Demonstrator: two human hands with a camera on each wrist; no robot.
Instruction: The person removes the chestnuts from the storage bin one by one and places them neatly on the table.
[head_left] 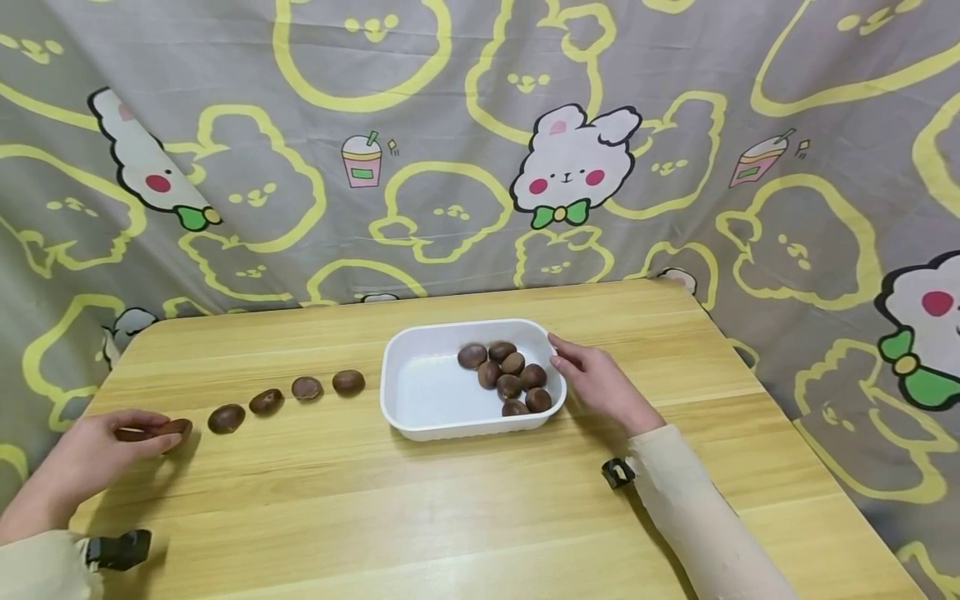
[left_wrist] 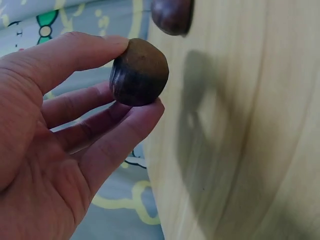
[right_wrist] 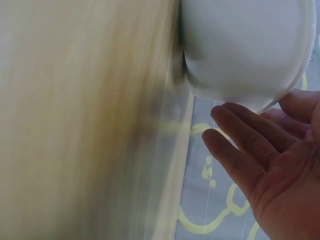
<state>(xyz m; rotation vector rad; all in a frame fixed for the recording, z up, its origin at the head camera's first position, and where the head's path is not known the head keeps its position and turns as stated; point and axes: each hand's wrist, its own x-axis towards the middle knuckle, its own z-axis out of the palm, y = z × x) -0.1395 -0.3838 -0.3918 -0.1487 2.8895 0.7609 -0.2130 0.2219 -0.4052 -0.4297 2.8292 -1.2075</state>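
My left hand (head_left: 97, 458) pinches a chestnut (left_wrist: 140, 72) between thumb and fingertips, close over the table at the left end of a row. In the left wrist view its dull brown base and glossy dark side show. To its right, several chestnuts lie spaced apart, among them a near one (head_left: 227, 418) and a far one (head_left: 348, 382). A white plastic tray (head_left: 427, 434) stands right of the row, several chestnuts (head_left: 510, 386) gathered in its right half. My right hand (head_left: 603, 387) holds the tray's right end, thumb at the rim and fingertips by the outer wall.
Everything stands on a light wood-grain table (head_left: 450, 517). A grey curtain (head_left: 450, 125) with yellow outlines and cartoon rabbits hangs behind and along the sides. Black straps (head_left: 120, 550) are worn at both wrists, by the light sleeves (head_left: 705, 508).
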